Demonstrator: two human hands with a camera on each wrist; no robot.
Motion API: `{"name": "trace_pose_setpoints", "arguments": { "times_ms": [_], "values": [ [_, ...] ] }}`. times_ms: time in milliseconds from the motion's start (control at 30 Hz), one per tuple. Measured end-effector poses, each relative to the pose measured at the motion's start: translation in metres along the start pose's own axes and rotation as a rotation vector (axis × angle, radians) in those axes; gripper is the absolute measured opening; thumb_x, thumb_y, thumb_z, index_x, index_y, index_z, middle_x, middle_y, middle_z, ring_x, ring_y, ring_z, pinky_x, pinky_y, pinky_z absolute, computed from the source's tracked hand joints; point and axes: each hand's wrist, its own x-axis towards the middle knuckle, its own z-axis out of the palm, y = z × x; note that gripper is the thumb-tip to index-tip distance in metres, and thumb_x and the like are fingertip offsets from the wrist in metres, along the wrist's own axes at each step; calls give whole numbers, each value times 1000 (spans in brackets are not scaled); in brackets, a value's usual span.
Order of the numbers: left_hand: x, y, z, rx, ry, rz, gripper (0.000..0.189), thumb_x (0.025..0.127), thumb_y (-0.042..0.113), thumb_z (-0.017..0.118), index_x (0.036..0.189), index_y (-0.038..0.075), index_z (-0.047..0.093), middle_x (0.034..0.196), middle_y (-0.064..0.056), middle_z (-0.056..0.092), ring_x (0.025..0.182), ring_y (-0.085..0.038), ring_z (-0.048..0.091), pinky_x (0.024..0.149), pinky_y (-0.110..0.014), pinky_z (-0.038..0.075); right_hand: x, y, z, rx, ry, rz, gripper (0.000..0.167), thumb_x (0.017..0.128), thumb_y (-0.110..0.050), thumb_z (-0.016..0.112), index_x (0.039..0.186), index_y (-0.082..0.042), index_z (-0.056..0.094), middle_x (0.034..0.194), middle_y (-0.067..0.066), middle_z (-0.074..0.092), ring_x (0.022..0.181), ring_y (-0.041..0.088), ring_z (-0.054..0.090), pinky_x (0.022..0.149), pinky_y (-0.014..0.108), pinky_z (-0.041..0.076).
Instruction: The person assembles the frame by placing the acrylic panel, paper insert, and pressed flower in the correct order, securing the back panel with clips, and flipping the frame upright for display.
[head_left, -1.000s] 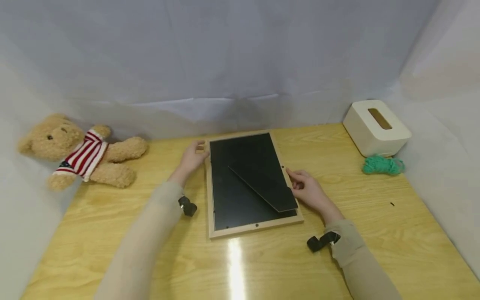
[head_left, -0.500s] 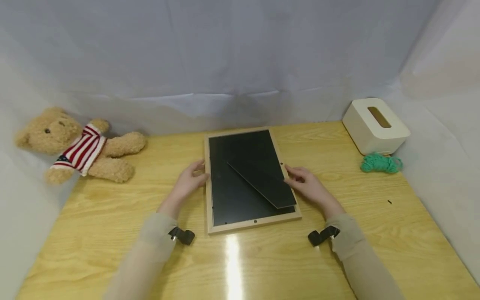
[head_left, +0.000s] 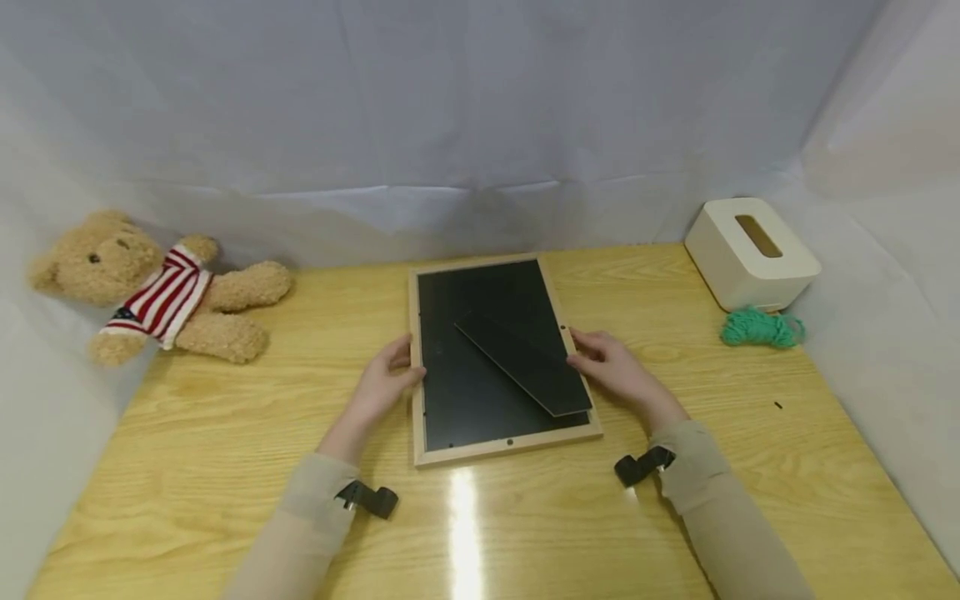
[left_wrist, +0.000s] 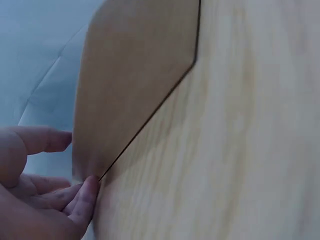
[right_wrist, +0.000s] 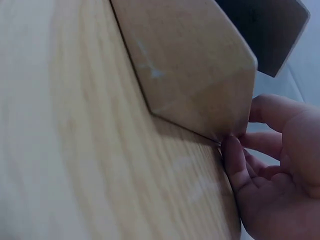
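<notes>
A picture frame [head_left: 416,417] lies on the table back side up, its light wooden rim round a black backing board [head_left: 468,387]. On the backing, a black easel stand [head_left: 528,375] slants down to the right with its lower end slightly raised. My left hand [head_left: 378,383] pinches the frame's left edge, thumb over the rim and fingers along the outer side. At the right edge, my right hand [head_left: 615,371] holds the rim with its thumb near the stand. Close up, the left thumb [left_wrist: 86,200] and right thumb [right_wrist: 235,160] meet the wooden rim.
A teddy bear [head_left: 168,300] in a striped sweater lies at the back left. To the back right stand a white tissue box [head_left: 750,254] and a bundle of green cord [head_left: 761,327]. A tiny dark piece [head_left: 777,405] lies on the table [head_left: 225,467].
My left hand has slid toward me down the frame's left edge and now grips it there. The right hand stays at the right edge, its fingers drawn closer to it.
</notes>
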Motion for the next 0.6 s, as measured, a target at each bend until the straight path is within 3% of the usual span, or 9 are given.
{"name": "trace_pose_setpoints", "arguments": {
  "times_ms": [300,600],
  "values": [
    [1,-8,8,-88,45,-41,69,93,16,62,151,11,25,142,-19,39,128,-34,40,100,-45,42,1,2,7,13,35,-4,53,95,-14,59,141,5,39,131,26,47,116,37,47,101,50,37],
    [-2,-9,8,-120,50,-48,70,90,9,62,151,11,27,139,-18,40,122,-33,44,94,-42,46,0,1,10,46,53,-28,52,94,-9,60,140,7,40,132,27,46,121,39,44,104,52,35]
  ]
}}
